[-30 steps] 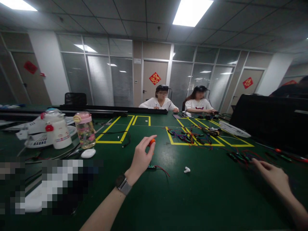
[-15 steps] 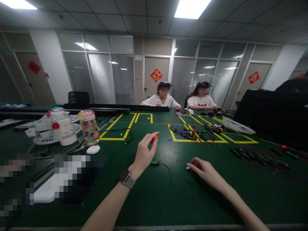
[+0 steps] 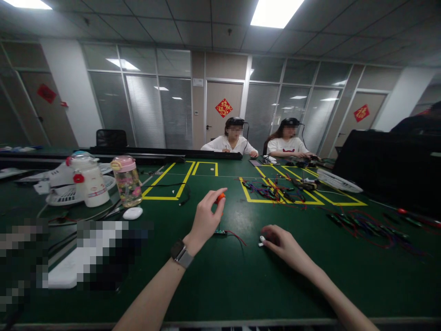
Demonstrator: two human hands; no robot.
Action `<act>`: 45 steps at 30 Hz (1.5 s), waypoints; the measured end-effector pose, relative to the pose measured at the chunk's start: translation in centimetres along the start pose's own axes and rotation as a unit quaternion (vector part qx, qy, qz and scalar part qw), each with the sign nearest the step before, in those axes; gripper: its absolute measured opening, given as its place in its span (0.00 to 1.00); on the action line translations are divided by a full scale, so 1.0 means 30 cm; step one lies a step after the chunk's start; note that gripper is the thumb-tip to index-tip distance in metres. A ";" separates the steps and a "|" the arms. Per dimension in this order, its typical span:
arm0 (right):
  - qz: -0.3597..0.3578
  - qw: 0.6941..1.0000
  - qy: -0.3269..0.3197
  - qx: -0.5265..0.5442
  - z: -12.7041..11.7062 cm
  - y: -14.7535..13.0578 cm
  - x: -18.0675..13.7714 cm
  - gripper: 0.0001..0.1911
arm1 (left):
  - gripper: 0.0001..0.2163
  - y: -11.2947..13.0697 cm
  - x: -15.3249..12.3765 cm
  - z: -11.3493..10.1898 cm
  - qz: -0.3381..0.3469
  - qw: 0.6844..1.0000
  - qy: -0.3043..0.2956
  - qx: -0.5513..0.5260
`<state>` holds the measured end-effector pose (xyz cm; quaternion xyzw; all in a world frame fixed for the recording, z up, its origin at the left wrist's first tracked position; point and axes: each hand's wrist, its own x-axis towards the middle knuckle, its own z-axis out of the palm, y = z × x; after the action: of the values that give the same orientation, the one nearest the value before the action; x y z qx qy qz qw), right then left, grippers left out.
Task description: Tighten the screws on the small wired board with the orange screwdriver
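My left hand (image 3: 206,221) is raised over the green table (image 3: 220,280), its fingers pinched on a small orange-handled tool (image 3: 219,198). Just below it a small circuit board with a red wire (image 3: 222,233) lies on the mat. My right hand (image 3: 280,242) rests on the table to the right of that board, fingers curled down over a small white earbud-like piece (image 3: 262,240), touching it. A watch sits on my left wrist.
Two drink bottles (image 3: 127,180) and a white fan (image 3: 69,188) stand at the left, with a white earbud case (image 3: 132,213) near them. Piles of wired boards (image 3: 275,191) lie in yellow-taped boxes and at right (image 3: 365,225). Two people sit at the far side.
My right hand swept in from the far right wire pile to the white piece near the centre and closed over it. My left hand kept the orange tool almost still.
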<state>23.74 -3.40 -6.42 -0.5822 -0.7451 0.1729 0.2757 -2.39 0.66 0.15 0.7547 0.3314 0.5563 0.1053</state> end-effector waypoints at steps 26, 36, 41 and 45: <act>0.104 0.989 0.063 0.087 -0.068 0.151 -0.084 0.19 | 0.14 -0.005 0.000 0.001 -0.003 1.000 -0.007 0.003; -0.039 0.994 0.098 -0.005 -0.018 -0.042 0.006 0.17 | 0.14 0.003 0.010 0.000 0.010 1.000 0.000 -0.028; -0.144 0.989 -0.031 0.000 0.107 -0.229 0.160 0.25 | 0.13 -0.015 0.019 0.000 -0.019 0.998 0.000 -0.052; -0.130 0.988 -0.061 0.054 0.205 -0.270 0.253 0.15 | 0.13 -0.023 0.027 -0.004 -0.026 0.999 0.000 -0.047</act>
<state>12.44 2.18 -4.99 -0.4533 -0.8193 0.2105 0.2809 -2.63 1.65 0.47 0.7401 0.3246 0.5681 0.1554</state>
